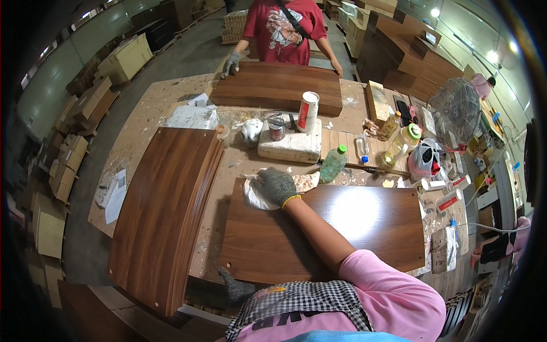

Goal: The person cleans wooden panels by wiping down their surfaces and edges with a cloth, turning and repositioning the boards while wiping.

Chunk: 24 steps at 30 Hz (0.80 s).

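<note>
A dark brown wood-grain board [319, 233] lies flat in front of me, with light glaring off its right half. My right hand [277, 187], in a grey knit glove with a yellow cuff, is closed over a crumpled whitish cloth [259, 198] at the board's far left corner. More of the stained cloth spreads out to the right of the glove. Beside the near left corner is my left hand [236, 288], in a dark grey glove; its fingers are mostly hidden by shadow and my checked apron. A green bottle [333, 164] stands just beyond the board's far edge.
Stacked brown boards [162, 211] lie on the left. Across the table [154, 102], a person in a red shirt [285, 34] touches another board stack [279, 85]. A white block [290, 145] carries a jar and a red-and-white canister [308, 112]. Bottles and a fan [456, 111] are at right.
</note>
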{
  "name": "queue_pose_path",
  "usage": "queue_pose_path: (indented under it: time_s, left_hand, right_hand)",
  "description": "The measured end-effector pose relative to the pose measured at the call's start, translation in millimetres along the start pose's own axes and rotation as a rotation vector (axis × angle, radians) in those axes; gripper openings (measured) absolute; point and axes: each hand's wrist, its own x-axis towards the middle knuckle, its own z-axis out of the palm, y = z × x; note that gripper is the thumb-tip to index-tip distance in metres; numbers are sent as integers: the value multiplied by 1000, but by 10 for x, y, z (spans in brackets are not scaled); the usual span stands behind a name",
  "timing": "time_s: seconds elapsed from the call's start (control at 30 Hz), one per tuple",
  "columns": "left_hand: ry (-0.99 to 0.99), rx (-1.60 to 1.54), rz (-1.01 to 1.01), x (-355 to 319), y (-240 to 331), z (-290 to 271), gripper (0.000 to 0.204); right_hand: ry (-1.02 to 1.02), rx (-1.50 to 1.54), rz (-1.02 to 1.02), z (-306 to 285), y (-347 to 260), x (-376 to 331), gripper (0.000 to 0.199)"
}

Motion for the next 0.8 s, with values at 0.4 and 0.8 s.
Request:
queue_pose_path:
  time_s: [0.4,0.8]
  left_hand:
    - [-52,-88,-14,-297,58,44,107]
    - [-322,-242,-28,-113,45,-65,96]
  right_hand:
    - [36,27,-29,39,-73,6,48]
    - [44,-7,-73,128,-37,23,45]
